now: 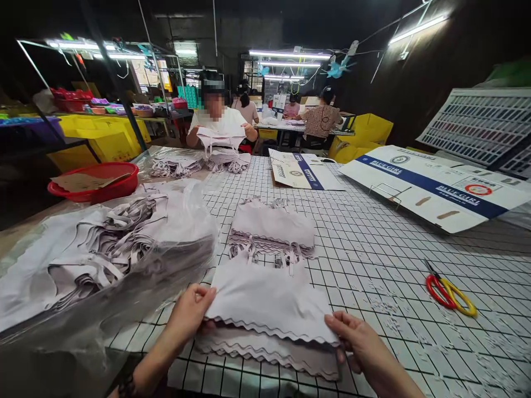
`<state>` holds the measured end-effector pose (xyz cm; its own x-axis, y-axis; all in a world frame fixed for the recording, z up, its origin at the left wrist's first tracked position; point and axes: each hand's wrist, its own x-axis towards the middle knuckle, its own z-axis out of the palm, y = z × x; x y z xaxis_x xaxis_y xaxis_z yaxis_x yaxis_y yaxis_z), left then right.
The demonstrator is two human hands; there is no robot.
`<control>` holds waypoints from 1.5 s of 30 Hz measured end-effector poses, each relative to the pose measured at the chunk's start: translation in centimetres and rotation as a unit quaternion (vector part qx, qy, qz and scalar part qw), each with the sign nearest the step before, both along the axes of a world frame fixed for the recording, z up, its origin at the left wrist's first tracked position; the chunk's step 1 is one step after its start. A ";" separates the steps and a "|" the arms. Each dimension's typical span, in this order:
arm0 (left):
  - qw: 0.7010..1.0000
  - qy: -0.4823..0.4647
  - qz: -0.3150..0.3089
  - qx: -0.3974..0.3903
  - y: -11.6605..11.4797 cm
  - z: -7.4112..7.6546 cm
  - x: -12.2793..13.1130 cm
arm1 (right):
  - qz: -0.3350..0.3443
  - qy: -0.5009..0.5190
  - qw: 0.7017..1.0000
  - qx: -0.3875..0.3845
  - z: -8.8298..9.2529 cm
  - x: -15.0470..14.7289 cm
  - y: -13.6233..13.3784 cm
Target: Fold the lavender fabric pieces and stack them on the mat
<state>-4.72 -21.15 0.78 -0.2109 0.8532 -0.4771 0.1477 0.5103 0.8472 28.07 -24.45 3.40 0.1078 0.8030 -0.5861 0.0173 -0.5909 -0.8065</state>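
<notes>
A pale camisole top (269,296) with thin straps and a scalloped hem is stretched between my two hands. My left hand (191,309) pinches its left edge between thumb and fingers. On the other side, my right hand (359,337) grips the lower right corner, some fingertips tucked beneath the fabric. Under it lies a stack of similar pale tops (269,354), their wavy hems showing toward me. Just beyond, another pile of folded tops (271,224) rests on the checked tabletop (344,265).
Left of me, a large clear plastic bag (182,260) holds heaped pale garments (103,243). Behind it stands a red basin (97,185). Red-and-yellow scissors (450,293) lie at right among small scraps. Flattened cartons (431,185) sit farther back. Across the table, a co-worker (219,119) holds up a garment.
</notes>
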 end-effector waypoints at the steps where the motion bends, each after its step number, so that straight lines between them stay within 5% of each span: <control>1: 1.000 0.006 -0.003 -0.006 -0.8 -0.8 -0.2 | -0.001 -0.011 1.000 -0.004 -0.6 -0.2 -0.7; 4: 1.000 0.025 -0.007 0.003 -2.2 -1.8 -0.4 | -0.012 -0.026 1.000 -0.001 -1.3 -0.6 -1.9; 9: 0.996 0.073 -0.008 0.042 -3.2 -0.6 -0.6 | -0.019 -0.033 0.999 0.021 -0.8 -0.6 -3.0; 19: 0.964 0.246 -0.065 0.083 -3.4 -1.9 -1.2 | 0.017 -0.124 0.990 0.059 -4.5 0.0 -3.5; 26: 0.916 0.371 -0.053 0.143 -3.3 0.2 -0.8 | 0.049 -0.255 0.964 0.063 -1.9 2.1 -1.3; 29: 0.894 0.359 -0.097 0.252 0.1 1.8 0.8 | 0.017 -0.325 0.937 0.126 0.4 2.4 2.7; 32: 0.876 0.335 -0.127 0.323 6.8 2.5 3.3 | -0.001 -0.341 0.920 0.192 1.3 1.5 8.5; 37: 0.876 0.417 -0.056 0.236 17.6 2.0 5.8 | -0.050 -0.425 0.883 0.192 -0.1 -0.3 17.0; 40: 0.878 0.438 -0.051 0.186 20.0 1.3 5.8 | -0.061 -0.448 0.881 0.139 -1.2 -0.7 18.9; 45: 0.838 0.503 -0.053 0.206 19.7 0.7 5.7 | -0.088 -0.443 0.881 0.143 -2.2 -0.7 19.1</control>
